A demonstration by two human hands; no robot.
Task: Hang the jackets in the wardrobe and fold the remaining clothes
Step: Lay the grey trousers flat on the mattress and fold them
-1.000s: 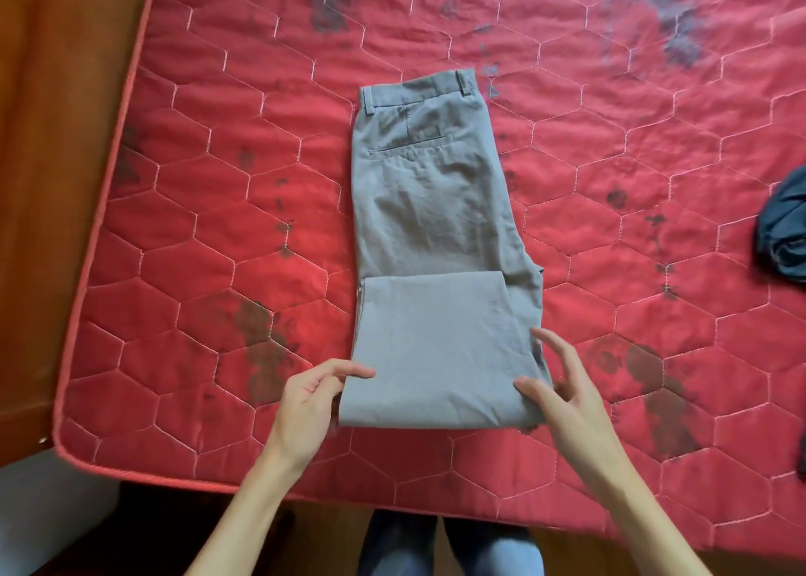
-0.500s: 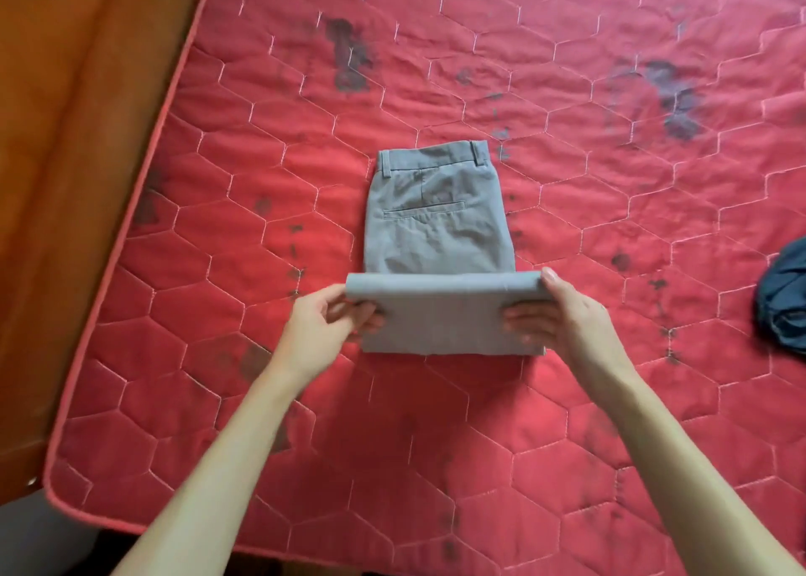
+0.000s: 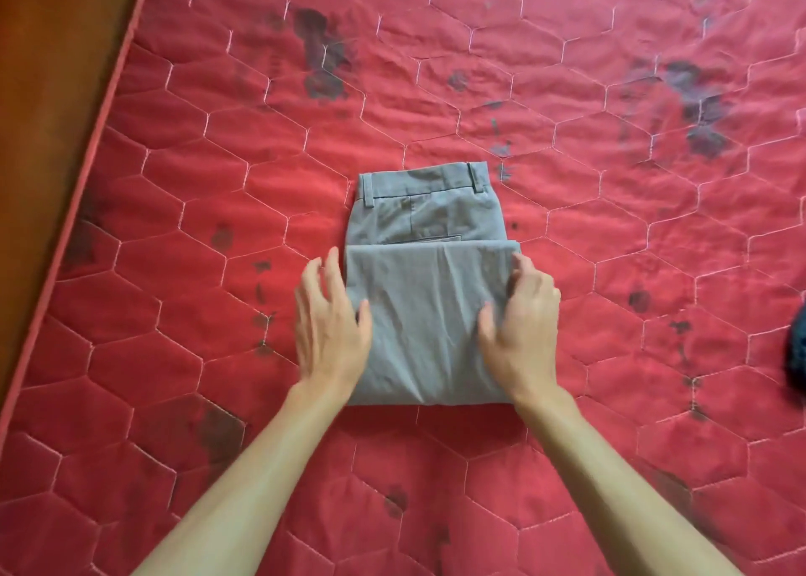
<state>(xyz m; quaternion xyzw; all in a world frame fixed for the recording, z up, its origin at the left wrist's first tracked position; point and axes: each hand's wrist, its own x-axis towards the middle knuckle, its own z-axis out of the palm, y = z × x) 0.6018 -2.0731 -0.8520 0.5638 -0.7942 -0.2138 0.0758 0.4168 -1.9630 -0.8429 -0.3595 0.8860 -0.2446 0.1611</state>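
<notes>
Grey trousers [image 3: 429,322] are lying folded in the middle of the red mattress [image 3: 610,248], with the waistband showing beyond the top layer. The left hand [image 3: 331,331] is resting on the left edge, fingers [image 3: 333,270] spread. The right hand [image 3: 523,335] is pressing the right edge, fingers [image 3: 521,270] close together and gently curved. A dark garment [image 3: 796,348] is sitting well apart at the far right.

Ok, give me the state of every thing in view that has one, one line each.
grey trousers: folded, lower part laid up over the seat, waistband showing, flat on the mattress.
left hand: open, fingers spread, resting on the fold's left edge.
right hand: open, resting on the fold's right edge.
red mattress: quilted, dark stains.
dark garment: bunched at the right edge, mostly cut off.
</notes>
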